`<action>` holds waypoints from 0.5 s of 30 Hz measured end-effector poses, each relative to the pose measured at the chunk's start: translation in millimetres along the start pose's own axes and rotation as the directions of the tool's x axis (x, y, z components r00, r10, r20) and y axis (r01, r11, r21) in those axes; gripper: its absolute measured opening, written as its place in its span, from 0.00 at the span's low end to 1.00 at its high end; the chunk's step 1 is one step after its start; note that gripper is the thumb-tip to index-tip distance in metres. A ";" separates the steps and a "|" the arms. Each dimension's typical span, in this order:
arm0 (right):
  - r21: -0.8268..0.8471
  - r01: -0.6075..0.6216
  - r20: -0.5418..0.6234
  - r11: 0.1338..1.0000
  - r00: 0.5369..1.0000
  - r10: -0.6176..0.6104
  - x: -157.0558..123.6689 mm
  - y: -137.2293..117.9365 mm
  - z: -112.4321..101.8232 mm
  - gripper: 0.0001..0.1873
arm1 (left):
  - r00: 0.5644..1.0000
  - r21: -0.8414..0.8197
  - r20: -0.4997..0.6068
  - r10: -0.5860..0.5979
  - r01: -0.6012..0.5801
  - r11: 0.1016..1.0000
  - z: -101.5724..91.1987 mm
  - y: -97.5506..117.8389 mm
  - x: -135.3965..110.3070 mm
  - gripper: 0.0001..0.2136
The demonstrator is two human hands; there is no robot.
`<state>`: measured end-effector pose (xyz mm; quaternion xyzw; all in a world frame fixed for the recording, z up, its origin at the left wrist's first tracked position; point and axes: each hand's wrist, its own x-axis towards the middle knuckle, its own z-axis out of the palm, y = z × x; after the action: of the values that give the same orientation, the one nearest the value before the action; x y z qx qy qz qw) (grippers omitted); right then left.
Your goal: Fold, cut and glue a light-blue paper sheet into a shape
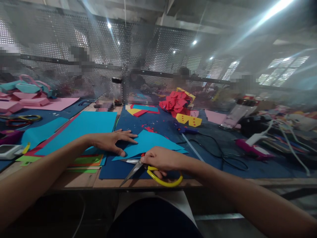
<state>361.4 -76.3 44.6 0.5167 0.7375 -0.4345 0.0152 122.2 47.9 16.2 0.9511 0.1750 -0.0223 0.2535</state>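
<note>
My left hand (pixel 112 141) lies flat, fingers spread, on the left edge of a light blue paper piece (pixel 151 142) resting on a dark blue mat (pixel 163 127). My right hand (pixel 162 159) is closed round the yellow handles of a pair of scissors (pixel 146 169). The steel blades are parted and point left toward the table's front edge, at the lower edge of the blue paper.
A large blue sheet (pixel 84 127) and a stack of coloured paper (pixel 84 162) lie left. Red and yellow folded paper pieces (pixel 179 105) are piled at the back. A glue gun with black cable (pixel 215 145) lies right. A perforated metal screen (pixel 148 59) bounds the table.
</note>
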 end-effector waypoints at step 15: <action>0.006 0.019 0.014 1.000 1.000 -0.019 4.6 -3.6 1.9 0.25 | 1.000 0.002 0.000 -0.004 0.004 1.000 0.2 -0.3 1.0 0.31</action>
<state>355.6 -74.4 43.5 0.5066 0.7410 -0.4405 0.0147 123.0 48.3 15.8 0.9510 0.1770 -0.0231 0.2525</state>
